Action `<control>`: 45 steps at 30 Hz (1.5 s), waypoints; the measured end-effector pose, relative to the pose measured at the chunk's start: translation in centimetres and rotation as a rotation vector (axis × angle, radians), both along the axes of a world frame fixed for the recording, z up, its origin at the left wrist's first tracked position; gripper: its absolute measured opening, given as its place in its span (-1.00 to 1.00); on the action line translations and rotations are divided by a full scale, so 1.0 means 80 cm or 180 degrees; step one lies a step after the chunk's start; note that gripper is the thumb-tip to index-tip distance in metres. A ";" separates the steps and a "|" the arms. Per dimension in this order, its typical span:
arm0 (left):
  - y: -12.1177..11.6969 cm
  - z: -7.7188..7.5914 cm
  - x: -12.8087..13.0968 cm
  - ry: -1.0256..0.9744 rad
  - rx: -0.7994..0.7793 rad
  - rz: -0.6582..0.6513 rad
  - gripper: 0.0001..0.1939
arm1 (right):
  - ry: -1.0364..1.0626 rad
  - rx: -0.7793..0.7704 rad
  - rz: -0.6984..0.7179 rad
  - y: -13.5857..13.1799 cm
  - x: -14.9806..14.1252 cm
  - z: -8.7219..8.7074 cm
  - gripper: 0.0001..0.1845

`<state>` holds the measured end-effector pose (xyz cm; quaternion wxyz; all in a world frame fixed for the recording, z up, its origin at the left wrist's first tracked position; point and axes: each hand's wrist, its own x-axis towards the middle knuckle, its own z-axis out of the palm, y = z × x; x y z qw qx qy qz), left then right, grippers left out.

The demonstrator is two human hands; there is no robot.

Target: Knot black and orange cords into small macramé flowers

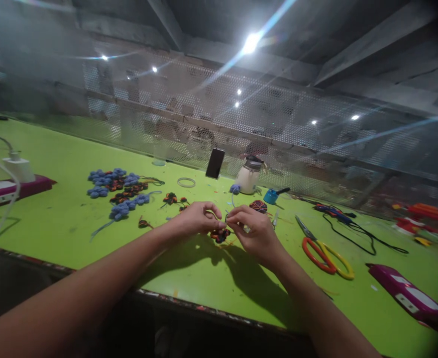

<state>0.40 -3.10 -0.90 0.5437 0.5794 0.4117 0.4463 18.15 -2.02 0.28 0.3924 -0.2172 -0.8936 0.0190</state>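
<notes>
Just above the table, a small dark multicoloured yarn flower [220, 235] hangs below my fingertips. My left hand [200, 219] is closed in a pinch at its top. Thumb and finger of my right hand [254, 228] pinch a dark yarn strand [226, 219] rising from it. The two hands' fingertips nearly meet. Behind my right hand lies a ball of dark multicoloured yarn [258, 206]. Two dark orange-and-black flowers [170, 198] rest beyond my left hand. Farther left is a pile of blue [120, 210] and dark yarn flowers.
Scissors [325, 256] with orange and yellow handles lie right of my right forearm. A purple power strip [407, 296] sits near the right edge, another [28, 190] at far left. A phone [215, 163], lidded jar [248, 175] and teal pot [271, 195] stand behind.
</notes>
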 end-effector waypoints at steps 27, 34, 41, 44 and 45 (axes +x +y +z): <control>0.010 -0.002 -0.008 0.0429 0.0115 0.0137 -0.85 | 0.0089 -0.2132 -0.0318 0.003 -0.009 -0.013 -0.88; 0.006 0.001 -0.007 0.0464 0.0121 0.0077 -0.86 | 0.0145 -0.1825 -0.0676 0.003 -0.012 -0.017 -0.92; 0.000 0.006 -0.007 0.0300 0.0055 0.0037 -0.83 | 0.0173 -0.1048 -0.0679 -0.004 -0.008 -0.006 -0.91; 0.001 0.003 -0.007 0.0090 -0.0084 -0.0014 -0.83 | 0.0214 -0.1092 -0.0621 -0.005 -0.008 -0.004 -0.91; 0.001 0.003 -0.007 0.0040 -0.0119 -0.0054 -0.82 | 0.0216 -0.1177 -0.0614 -0.005 -0.008 -0.003 -0.91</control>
